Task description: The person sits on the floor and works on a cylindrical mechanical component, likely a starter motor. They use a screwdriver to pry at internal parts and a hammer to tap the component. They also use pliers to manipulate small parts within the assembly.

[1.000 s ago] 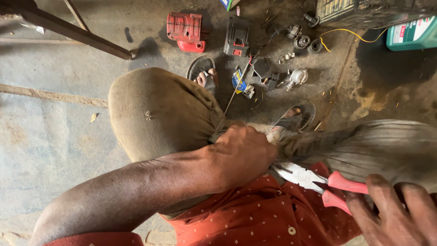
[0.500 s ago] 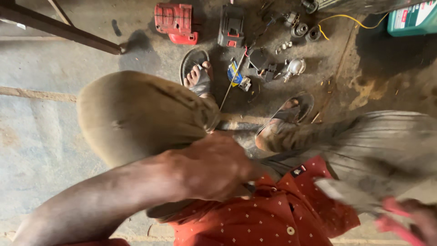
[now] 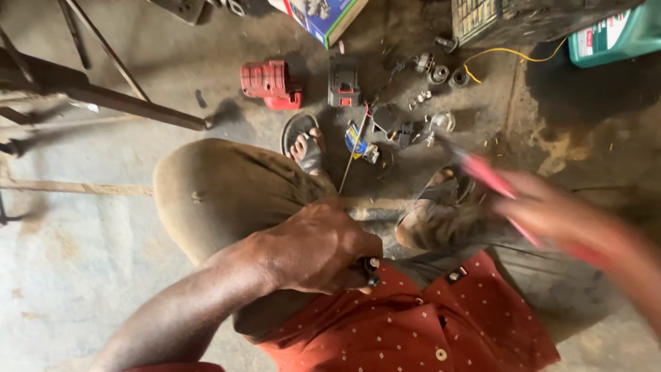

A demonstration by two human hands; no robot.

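Note:
I sit with my knees up over a concrete floor. My left hand (image 3: 313,248) rests fisted against my khaki-clad left knee (image 3: 227,193), closed around a small dark part (image 3: 370,270) whose end sticks out at the thumb side. My right hand (image 3: 551,210), blurred by motion, holds red-handled pliers (image 3: 482,172) out over my right foot and its sandal (image 3: 441,200). The pliers' jaws point toward the floor parts. A thin wire (image 3: 352,155) runs from my left hand up to the parts between my feet.
Between my feet lie small motor parts (image 3: 399,131), a dark battery pack (image 3: 344,81) and a red tool housing (image 3: 267,84). Bearings (image 3: 441,72) and a yellow wire (image 3: 509,55) lie further off, near a green can (image 3: 613,34), a box (image 3: 323,17) and metal bars (image 3: 103,100).
My right hand has swung the pliers from my lap up and outward over my right foot. My left hand stayed on my knee, and the view tilted down toward my shirt.

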